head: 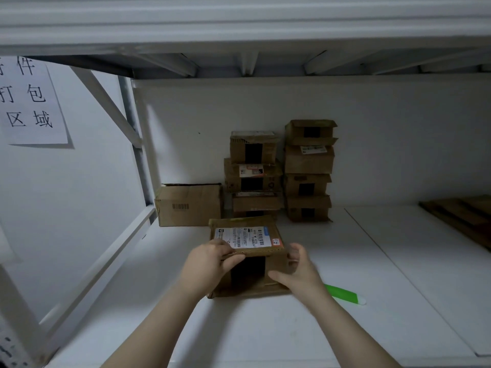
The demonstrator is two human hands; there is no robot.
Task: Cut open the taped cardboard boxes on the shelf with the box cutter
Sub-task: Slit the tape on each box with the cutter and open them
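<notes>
Cardboard box (pixel 247 237) at front of shelf (pixel 265 335), both hands holding: left hand (pixel 210 261) curled over top front edge, right hand (pixel 297 272) wrapped round rt side. Green box cutter (pixel 342 293) loose on shelf just beside rt wrist (blade state not visible). Likely risks: wrist nudging cutter off edge; box slipping w/ one hand released.

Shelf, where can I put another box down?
Bare shelf lies right of the front box, between the stacks and the flat cardboard, beyond the green box cutter. More lies front left, between that box and the frame. It is crowded at the back middle, where the stacks and the big box stand.
</notes>
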